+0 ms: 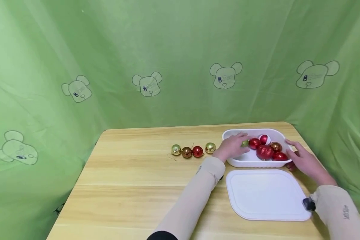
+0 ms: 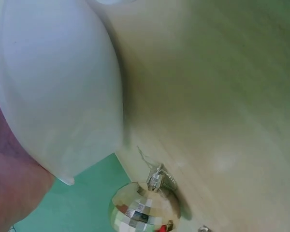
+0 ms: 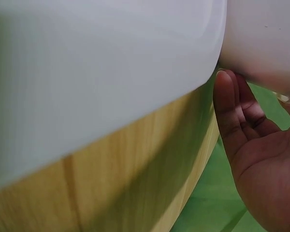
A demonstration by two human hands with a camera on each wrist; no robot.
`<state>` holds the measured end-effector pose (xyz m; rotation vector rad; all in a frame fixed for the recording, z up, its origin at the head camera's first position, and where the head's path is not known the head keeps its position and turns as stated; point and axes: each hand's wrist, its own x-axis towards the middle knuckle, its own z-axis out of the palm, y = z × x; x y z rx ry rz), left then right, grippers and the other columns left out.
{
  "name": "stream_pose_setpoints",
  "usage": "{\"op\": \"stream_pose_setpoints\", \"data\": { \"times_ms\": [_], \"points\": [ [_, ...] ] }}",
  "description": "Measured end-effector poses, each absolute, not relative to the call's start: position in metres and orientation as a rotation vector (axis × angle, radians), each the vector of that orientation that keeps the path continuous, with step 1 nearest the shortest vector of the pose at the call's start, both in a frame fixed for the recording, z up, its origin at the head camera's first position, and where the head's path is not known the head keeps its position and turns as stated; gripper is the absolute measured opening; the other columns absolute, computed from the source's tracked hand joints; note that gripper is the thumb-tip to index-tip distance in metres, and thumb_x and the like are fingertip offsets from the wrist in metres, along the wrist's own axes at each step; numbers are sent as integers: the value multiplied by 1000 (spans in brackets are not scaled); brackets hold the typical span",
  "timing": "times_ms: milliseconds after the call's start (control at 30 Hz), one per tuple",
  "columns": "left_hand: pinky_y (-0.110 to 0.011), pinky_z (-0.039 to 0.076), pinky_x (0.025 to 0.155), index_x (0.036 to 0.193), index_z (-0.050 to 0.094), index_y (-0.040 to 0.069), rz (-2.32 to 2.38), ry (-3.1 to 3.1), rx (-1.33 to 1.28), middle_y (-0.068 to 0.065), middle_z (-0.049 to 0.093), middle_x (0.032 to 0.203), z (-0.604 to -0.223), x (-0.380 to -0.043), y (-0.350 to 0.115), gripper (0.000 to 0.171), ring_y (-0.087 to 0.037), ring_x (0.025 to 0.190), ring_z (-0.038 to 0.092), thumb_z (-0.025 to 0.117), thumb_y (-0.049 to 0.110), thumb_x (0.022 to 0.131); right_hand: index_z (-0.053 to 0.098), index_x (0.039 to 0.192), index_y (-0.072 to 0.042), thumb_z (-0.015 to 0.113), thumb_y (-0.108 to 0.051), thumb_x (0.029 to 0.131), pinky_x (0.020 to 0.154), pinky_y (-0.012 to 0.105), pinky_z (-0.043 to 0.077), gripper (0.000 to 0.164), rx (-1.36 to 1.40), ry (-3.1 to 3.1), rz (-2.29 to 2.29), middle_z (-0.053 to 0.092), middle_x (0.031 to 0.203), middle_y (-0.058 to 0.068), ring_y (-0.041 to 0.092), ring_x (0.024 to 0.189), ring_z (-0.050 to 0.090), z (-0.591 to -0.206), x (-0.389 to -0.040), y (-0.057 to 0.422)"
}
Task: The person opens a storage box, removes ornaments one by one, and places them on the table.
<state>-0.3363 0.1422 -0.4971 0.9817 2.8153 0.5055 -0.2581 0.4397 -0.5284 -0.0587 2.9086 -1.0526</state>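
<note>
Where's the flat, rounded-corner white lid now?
Head view, right side: the flat, rounded-corner white lid lies on the light wooden table, just nearer the camera than the white plastic tray.

Your long beige sleeves (image 1: 192, 196) carry small dark lettering (image 1: 346, 212) near the cuffs (image 1: 214, 166); a black device (image 1: 309, 204) shows at the right one.

A green curtain (image 1: 180, 36) printed with bear faces (image 1: 226, 77) spans nine through three o'clock; wooden counter (image 1: 150, 186) at six.
</note>
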Motion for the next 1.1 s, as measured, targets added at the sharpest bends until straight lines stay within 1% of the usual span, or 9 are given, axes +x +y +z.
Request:
{"op": "stream_pose_setpoints", "data": {
  "times_ms": [67,133,200,267,367,467,600,733,1100],
  "points": [
    [-35,39,121,160,35,42,455,2813,971,14,30,169,-497,-337,143,59,-16,150,41,57,47,105,14,165,-9,34,-39,113,63,31,55,64,-55,2893,-1073,73,89,16,20,68,69,-529,-259,439],
    [-35,41,120,160,35,41,408,2828,982,12,34,167,-498,-336,144,59,-16,147,45,56,47,105,13,165,-9,34,-39,113,63,31,57,64,-49,2876,-1096,73,88,16,21,68,70,-530,-259,440],
    [-31,46,114,160,37,39,354,2859,998,10,42,162,-500,-335,144,59,-13,138,52,57,46,105,12,165,-9,34,-39,113,62,31,58,64,-46,2869,-1107,73,88,16,21,67,70,-531,-258,440],
    [-25,50,105,159,40,37,280,2902,1010,12,47,154,-502,-334,144,58,-9,125,58,59,45,104,12,165,-9,34,-39,113,62,31,57,64,-45,2870,-1107,73,88,16,21,67,70,-531,-258,440],
    [-18,52,94,155,47,34,193,2957,1010,14,48,143,-506,-334,143,55,-4,107,59,62,44,103,13,165,-9,34,-39,113,62,30,57,64,-47,2874,-1098,73,87,15,20,67,69,-531,-258,440],
    [-17,52,91,149,54,35,169,2982,1009,14,48,140,-508,-335,142,48,-4,101,60,64,42,102,13,165,-10,34,-39,113,63,29,56,64,-52,2877,-1087,73,87,15,20,67,69,-530,-258,439],
    [-20,53,96,141,58,37,180,2975,1019,14,55,139,-508,-336,142,40,-7,105,64,64,42,102,13,165,-10,35,-39,113,63,30,56,64,-54,2870,-1099,73,88,15,20,67,70,-529,-258,438],
    [-23,53,99,138,59,35,210,2956,1048,12,61,134,-506,-336,141,36,-9,109,65,65,39,102,12,165,-10,35,-39,113,63,31,58,64,-53,2866,-1111,73,88,16,21,67,70,-529,-259,438],
    [-22,45,113,142,61,28,590,2874,1093,8,60,142,-500,-334,129,41,-9,124,60,67,31,101,12,165,-10,35,-38,113,63,30,55,63,-55,2883,-1081,73,88,16,20,68,70,-528,-259,438]
  ]
}}
